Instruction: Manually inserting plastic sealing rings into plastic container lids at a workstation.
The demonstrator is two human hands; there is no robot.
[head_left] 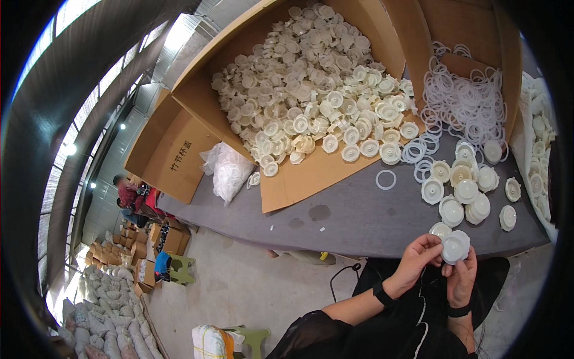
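Just off the table's front edge I hold a white round plastic lid (pixel 455 246) with both hands. My left hand (pixel 417 258) pinches its left rim between thumb and fingers. My right hand (pixel 461 280) closes on the lower right rim from below. Some fingertips are hidden behind the lid. Beyond my hands, several similar lids (pixel 466 191) lie in a loose cluster, one of them (pixel 440 230) close to my left fingers. Clear thin rings (pixel 463 99) are heaped in a cardboard box at the far right.
A tipped cardboard box (pixel 203 69) spills many whitish lids (pixel 299 66) onto its flap (pixel 299 185). A clear plastic bag (pixel 230 173) sits left of it on the grey table (pixel 359 221). One loose ring (pixel 385 179) lies mid-table. A white sack of parts (pixel 535 143) stands far right.
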